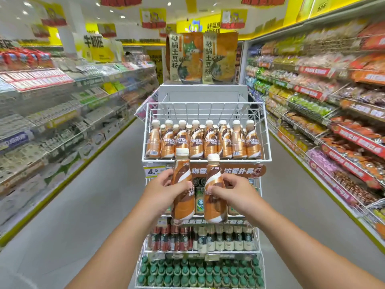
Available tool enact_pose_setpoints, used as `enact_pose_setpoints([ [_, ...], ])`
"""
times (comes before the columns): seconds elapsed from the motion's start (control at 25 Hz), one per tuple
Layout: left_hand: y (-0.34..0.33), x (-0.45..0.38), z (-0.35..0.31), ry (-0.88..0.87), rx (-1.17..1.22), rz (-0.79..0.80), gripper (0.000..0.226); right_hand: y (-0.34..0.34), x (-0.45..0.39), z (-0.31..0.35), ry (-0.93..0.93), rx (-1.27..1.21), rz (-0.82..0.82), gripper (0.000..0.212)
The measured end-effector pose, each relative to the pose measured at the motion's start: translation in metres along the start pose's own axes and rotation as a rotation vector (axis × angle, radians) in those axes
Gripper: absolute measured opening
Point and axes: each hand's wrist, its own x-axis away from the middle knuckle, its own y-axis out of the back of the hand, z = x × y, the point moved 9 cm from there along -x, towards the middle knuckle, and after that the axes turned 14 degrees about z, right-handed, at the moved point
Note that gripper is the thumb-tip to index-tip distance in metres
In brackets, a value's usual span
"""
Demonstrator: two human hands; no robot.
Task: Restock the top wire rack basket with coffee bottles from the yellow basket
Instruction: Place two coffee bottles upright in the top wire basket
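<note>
I hold two brown-and-white coffee bottles with white caps, upright and side by side, just below the top wire rack basket (205, 105). My left hand (166, 189) grips the left coffee bottle (182, 174). My right hand (233, 191) grips the right coffee bottle (213, 207). The white wire basket holds several rows of the same coffee bottles (203, 142) standing upright, with free room at its back. The yellow basket is out of view.
Under the top basket the white wire rack (259, 243) carries lower tiers of other bottled drinks and green-capped bottles (200, 274). Two snack bags (201, 57) stand on top of the rack. Stocked shelves line both sides, with grey floor aisles between.
</note>
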Motion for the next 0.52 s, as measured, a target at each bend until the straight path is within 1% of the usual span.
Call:
enact_pose_setpoints([
  [0.08, 0.015, -0.002, -0.015, -0.013, -0.005, 0.001, 0.039, -0.002, -0.004, 0.020, 0.015, 0.016, -0.024, 0.019],
  [0.16, 0.030, -0.008, -0.019, -0.022, 0.011, 0.007, 0.060, -0.007, -0.010, 0.031, 0.016, 0.004, -0.021, 0.030],
  [0.2, 0.037, -0.011, -0.020, -0.037, 0.008, 0.007, 0.066, -0.010, -0.014, 0.036, 0.018, 0.001, -0.007, 0.037],
  [0.24, 0.042, -0.012, -0.022, -0.049, -0.002, 0.012, 0.066, -0.016, -0.017, 0.041, 0.017, -0.004, -0.005, 0.045],
  [0.28, 0.045, -0.014, -0.022, -0.057, -0.012, 0.026, 0.068, -0.019, -0.022, 0.042, 0.013, -0.003, -0.012, 0.057],
  [0.36, 0.051, -0.019, -0.025, -0.068, -0.015, 0.023, 0.074, -0.018, -0.028, 0.049, 0.004, 0.015, -0.067, 0.072],
  [0.4, 0.052, -0.022, -0.026, -0.076, -0.014, 0.024, 0.072, -0.016, -0.030, 0.053, 0.012, 0.027, -0.098, 0.070],
  [0.52, 0.047, -0.034, -0.039, -0.099, -0.059, 0.015, 0.048, -0.006, -0.038, 0.057, 0.044, 0.080, -0.141, 0.057],
])
